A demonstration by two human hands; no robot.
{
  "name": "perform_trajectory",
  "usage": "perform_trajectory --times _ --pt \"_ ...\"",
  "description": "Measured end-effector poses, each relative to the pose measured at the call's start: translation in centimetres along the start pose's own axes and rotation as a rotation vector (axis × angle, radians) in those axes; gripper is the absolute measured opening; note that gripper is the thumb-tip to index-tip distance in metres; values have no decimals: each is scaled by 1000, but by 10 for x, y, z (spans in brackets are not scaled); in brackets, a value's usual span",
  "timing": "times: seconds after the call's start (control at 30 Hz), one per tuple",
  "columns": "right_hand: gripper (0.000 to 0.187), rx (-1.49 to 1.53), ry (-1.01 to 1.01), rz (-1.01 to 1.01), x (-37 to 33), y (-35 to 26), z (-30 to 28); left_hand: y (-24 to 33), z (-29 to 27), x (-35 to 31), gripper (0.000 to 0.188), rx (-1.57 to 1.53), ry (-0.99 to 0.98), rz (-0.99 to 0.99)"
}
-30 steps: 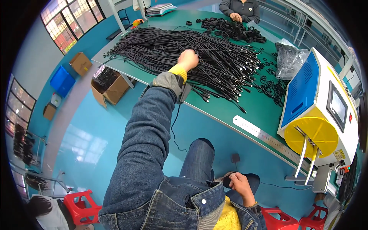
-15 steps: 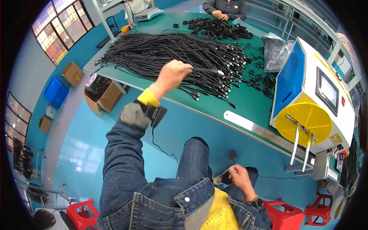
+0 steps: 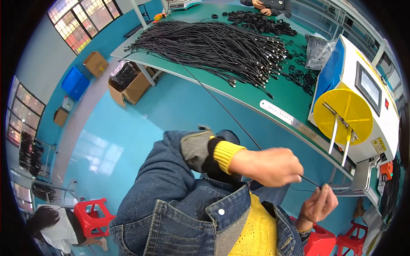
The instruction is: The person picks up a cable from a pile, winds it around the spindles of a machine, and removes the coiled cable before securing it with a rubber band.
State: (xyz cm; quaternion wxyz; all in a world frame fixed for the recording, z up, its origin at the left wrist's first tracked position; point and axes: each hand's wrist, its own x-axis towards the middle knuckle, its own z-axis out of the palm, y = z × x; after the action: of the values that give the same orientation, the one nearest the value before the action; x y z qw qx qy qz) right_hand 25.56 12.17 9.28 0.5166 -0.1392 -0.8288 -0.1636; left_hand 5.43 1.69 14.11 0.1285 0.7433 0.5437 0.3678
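One black cable [image 3: 222,104] runs from the pile [image 3: 205,42] on the table down to my two hands. My left hand [image 3: 271,166], reaching across in front of my body, has its fingers closed round this cable. A short length of it sticks out between the hands. Its end meets the fingertips of my right hand [image 3: 319,205], which pinch it; the tip itself is hidden there. Both hands are off the table, below its near edge. The other cables lie in a wide bundle, their light-tipped ends toward the right.
A white machine [image 3: 346,94] with a yellow disc and two prongs stands at the right. By the table's front edge lies a steel ruler [image 3: 299,123]. Black rings [image 3: 260,23] are heaped at the back, near another person's hands [image 3: 261,7]. Red stools [image 3: 92,217] stand behind me.
My left hand has come from the pile toward the lower right, drawing a cable along. My right hand has risen to the right and taken its end. The view has shifted slightly.
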Motion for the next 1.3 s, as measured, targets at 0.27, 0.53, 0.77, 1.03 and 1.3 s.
perform_trajectory --times 0.27,0.53,0.77,1.03,1.3 --pt "16 -138 187 117 -2 34 -20 62 13 60 15 -545 -268 102" --pt "13 -159 175 198 3 48 -9 14 27 69 11 -180 296 166" --pt "19 90 109 384 40 64 52 -27 10 98 11 -53 463 1" --pt "11 166 180 542 34 83 85 -47 25 125 8 -225 439 -104" --pt "7 163 169 652 39 98 113 -58 27 141 10 -174 445 -164"
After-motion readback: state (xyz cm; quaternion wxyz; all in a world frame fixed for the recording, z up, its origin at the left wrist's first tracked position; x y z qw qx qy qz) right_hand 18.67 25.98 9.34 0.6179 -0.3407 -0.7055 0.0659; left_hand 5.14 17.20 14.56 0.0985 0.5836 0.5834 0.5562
